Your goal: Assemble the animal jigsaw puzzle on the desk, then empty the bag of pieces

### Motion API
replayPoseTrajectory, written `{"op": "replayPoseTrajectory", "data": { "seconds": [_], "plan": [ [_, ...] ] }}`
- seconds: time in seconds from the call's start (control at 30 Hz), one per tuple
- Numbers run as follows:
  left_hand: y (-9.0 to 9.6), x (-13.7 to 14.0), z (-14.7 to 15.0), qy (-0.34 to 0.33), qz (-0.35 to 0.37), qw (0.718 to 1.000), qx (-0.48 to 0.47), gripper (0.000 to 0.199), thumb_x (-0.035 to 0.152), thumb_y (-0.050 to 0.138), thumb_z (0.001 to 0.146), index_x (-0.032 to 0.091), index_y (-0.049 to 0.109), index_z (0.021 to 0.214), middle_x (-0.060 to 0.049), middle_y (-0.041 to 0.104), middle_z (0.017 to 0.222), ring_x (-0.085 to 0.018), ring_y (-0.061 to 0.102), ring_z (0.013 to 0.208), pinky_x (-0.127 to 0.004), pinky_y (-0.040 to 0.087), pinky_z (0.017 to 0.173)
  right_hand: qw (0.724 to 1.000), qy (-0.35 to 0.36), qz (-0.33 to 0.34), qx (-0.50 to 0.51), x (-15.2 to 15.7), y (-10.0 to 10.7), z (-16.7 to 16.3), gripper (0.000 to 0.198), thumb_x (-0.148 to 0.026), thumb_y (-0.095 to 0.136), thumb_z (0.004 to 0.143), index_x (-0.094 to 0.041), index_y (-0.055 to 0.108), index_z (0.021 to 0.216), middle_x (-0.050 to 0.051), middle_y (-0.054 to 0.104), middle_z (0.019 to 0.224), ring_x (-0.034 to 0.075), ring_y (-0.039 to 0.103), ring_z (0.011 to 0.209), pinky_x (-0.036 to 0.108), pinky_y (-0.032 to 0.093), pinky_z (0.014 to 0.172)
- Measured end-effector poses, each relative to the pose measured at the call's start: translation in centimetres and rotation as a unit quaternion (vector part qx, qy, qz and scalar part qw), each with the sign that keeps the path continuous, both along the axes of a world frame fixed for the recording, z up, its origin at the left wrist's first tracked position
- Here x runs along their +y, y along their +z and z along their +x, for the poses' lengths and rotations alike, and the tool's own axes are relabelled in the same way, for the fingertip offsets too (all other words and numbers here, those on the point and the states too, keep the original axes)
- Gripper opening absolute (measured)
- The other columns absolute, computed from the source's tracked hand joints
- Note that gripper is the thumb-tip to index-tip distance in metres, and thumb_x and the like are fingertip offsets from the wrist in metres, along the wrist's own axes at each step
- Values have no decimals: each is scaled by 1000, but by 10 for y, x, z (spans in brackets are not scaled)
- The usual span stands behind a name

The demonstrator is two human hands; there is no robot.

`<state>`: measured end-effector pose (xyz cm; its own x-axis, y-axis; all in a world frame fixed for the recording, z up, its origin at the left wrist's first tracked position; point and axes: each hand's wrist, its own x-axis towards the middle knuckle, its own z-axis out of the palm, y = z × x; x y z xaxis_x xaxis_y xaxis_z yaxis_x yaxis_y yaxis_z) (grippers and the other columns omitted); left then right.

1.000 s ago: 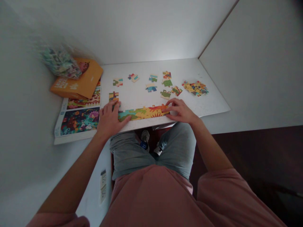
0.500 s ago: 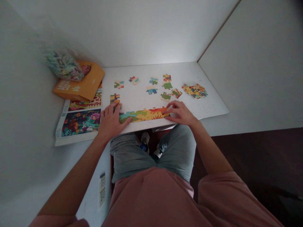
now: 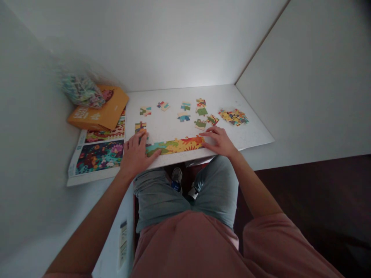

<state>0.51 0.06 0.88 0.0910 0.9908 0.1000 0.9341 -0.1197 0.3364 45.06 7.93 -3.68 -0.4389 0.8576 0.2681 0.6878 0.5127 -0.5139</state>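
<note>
Bracketing the jigsaw strip (image 3: 176,146) lengthwise, left to right, I have my left hand (image 3: 135,153) spread over one end; my right hand (image 3: 218,142), unclenched, is at the other.

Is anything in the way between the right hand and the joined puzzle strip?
Nothing visible: the right hand is at the right end of the strip. The nearest loose pieces lie farther back, toward the wall.

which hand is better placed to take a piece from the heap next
Probably the right hand: it is at the right end of the joined strip, nearer the heap of puzzle pieces. The left hand lies at the strip's left end, farther off.
</note>
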Motion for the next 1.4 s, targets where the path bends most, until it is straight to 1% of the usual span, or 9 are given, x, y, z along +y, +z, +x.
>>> {"op": "replayPoseTrajectory", "data": {
  "seconds": [0.13,0.23,0.4,0.57,0.67,0.77,1.03,1.27,1.4],
  "plan": [
    [-1,0,-1,-4,5,1000,0,93,71,67,115,30,58,197,-22,59,200,-59,55,184,-86,47,150,986,-154,56,24,5,-17,2,61,-71,77,116,-40,85,168,20,81,168,57,70,162,88,55,131],
    [-2,0,-1,-12,5,1000,9,93,71,64,117,24,57,197,-26,57,201,-59,54,184,-86,48,150,977,-197,71,27,11,-27,2,62,-73,75,117,-41,85,168,21,79,176,58,70,164,92,53,131],
    [0,0,0,-9,3,1000,18,93,73,65,117,22,60,195,-28,58,200,-57,56,184,-81,49,152,985,-158,64,-7,21,-35,-2,51,-75,78,117,-46,92,156,16,81,177,56,69,169,93,48,137],
    [-1,-1,-1,-9,20,1000,11,89,73,66,117,30,60,195,-25,62,197,-57,59,181,-84,51,148,987,-144,57,-31,43,-35,-13,62,-82,74,118,-40,92,160,22,76,183,58,63,176,96,44,140],
    [-2,-1,-2,-11,20,1000,11,88,73,63,118,30,60,195,-26,62,197,-57,60,181,-84,50,148,990,-129,57,-26,56,-32,-23,62,-80,75,118,-40,91,162,22,78,181,57,65,174,94,48,138],
    [-1,0,-2,-9,12,1000,10,90,74,62,117,28,60,195,-28,60,198,-58,58,183,-84,48,149,991,-121,46,-40,62,-23,-32,59,-74,76,119,-40,89,165,19,78,182,54,64,176,90,50,140],
    [1,1,-2,-6,-27,999,34,96,78,55,118,19,55,194,-29,53,203,-56,53,187,-78,45,154,976,-142,-36,-161,66,10,-53,60,-54,68,131,-31,77,186,20,60,202,45,49,190,69,41,154],
    [-1,1,-2,-1,-25,999,38,93,77,57,118,22,56,193,-26,54,203,-52,52,189,-75,46,155,978,-171,-23,-113,84,3,-61,59,-61,72,126,-37,84,178,19,65,196,55,60,176,79,46,147],
    [0,0,-2,-3,-21,999,28,90,74,64,117,28,56,194,-22,53,205,-50,52,189,-78,46,155,986,-134,4,-100,85,-5,-59,65,-63,71,124,-39,80,184,15,64,199,57,54,182,84,41,148]
  ]
}}
